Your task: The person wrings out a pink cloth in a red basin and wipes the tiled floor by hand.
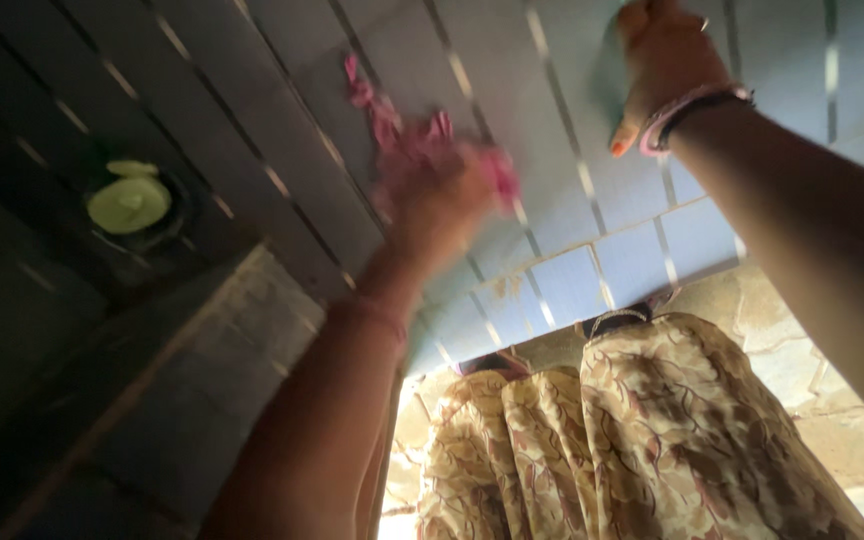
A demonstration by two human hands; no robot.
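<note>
Your left hand [442, 195] is closed on a pink cloth [392, 125], pressed to the blue tiled wall [572, 270]. Your right hand [662, 60], up-right of it, flattens a pale blue-green pad [607, 75] there. The cloth trails up-left.

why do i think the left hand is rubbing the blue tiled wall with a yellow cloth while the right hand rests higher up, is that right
Not quite: the head view shows the cloth in the left hand is pink, not yellow. The rest holds: it is against the blue tiled wall, and the right hand rests higher up.

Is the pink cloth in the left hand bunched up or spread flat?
Bunched: the pink cloth trails crumpled from the blurred left hand against the tiled wall.
</note>
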